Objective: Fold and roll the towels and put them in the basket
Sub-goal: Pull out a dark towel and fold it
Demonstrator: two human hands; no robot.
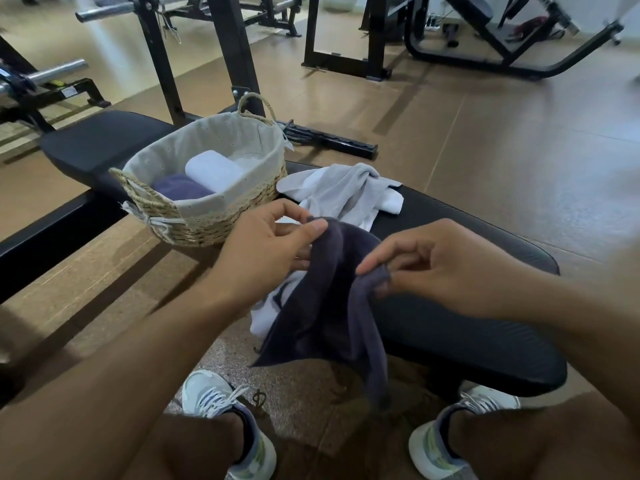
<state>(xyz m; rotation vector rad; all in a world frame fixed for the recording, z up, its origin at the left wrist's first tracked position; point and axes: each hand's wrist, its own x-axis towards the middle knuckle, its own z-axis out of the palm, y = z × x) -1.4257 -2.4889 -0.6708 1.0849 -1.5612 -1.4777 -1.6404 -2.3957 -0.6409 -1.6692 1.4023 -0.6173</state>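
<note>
The dark towel hung in the air over the tabletop edge, pinched at its top by both hands — left hand and right hand, each grip narrow on the cloth. It looked soft, light and limp — best taken at the corners. The basket stood near.

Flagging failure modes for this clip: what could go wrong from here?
1. The dark towel hangs from pinches by the left hand and right hand, its lower end off the bench, near the floor; it may drag.
2. The grey towel lies bunched beside the basket and could get swept off.
</note>
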